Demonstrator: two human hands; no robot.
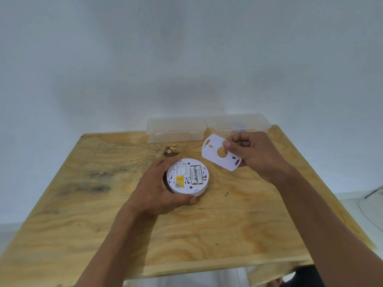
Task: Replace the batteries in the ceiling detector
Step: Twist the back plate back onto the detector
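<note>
Lying back-up near the middle of the wooden surface (124,235), the white detector (187,176) is gripped around its rim by the left hand (159,189), with two batteries (196,174) seen in its open compartment. Its mounting plate (220,153) is pinched above the surface by the right hand (252,154). Two clear plastic boxes (176,129) are set along the far edge.

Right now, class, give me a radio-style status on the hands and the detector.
Left hand grips detector on table. Right hand pinches removed backplate, held clear. Batteries exposed, still seated. Nothing blocking.
</note>
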